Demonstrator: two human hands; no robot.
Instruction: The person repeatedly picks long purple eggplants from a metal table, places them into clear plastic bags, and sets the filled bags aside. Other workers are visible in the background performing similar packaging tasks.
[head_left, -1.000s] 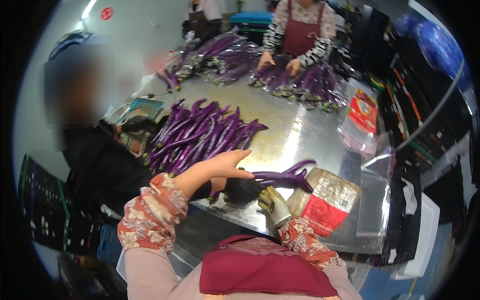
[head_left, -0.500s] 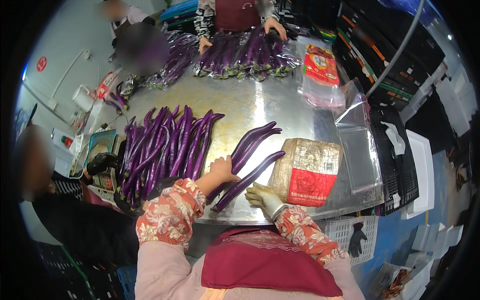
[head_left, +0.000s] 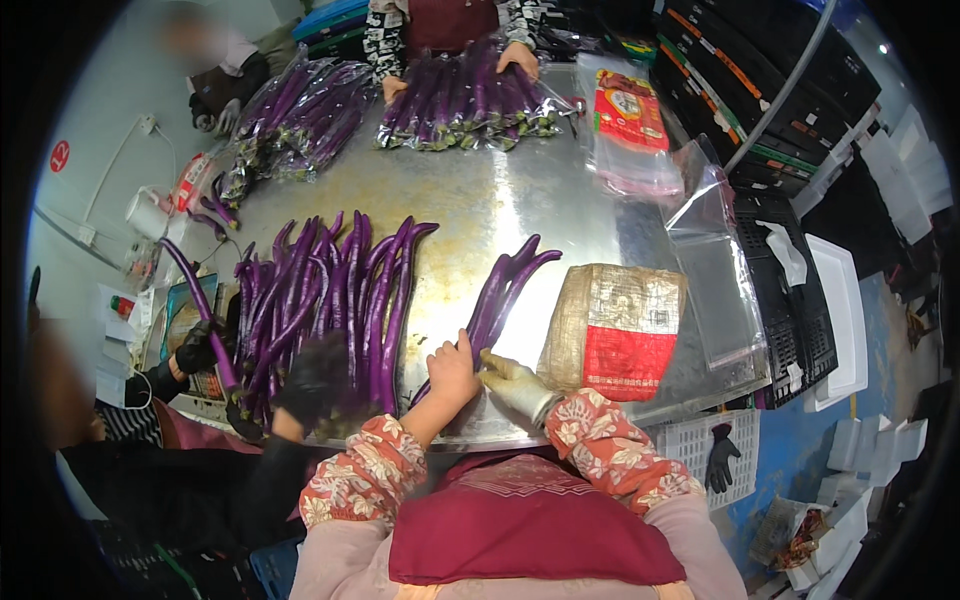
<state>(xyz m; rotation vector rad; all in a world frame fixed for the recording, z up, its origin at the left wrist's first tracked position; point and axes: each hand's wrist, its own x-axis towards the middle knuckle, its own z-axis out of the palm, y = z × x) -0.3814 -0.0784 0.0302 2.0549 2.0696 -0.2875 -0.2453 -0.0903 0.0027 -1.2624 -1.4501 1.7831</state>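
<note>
Head view: slim eggplants (head_left: 489,300) are grasped by the left hand (head_left: 455,377) on the counter (head_left: 450,190) and touched by the gloved right hand (head_left: 515,386), its grip unclear. Bunching seems underway; even alignment is called for.

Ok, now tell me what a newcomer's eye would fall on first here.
Probably the heap of glossy purple eggplants on the left of the metal table. Next, the smaller bunch, its near end at the bare left hand and gloved right hand. Bagged eggplants lie along the far side.
</note>
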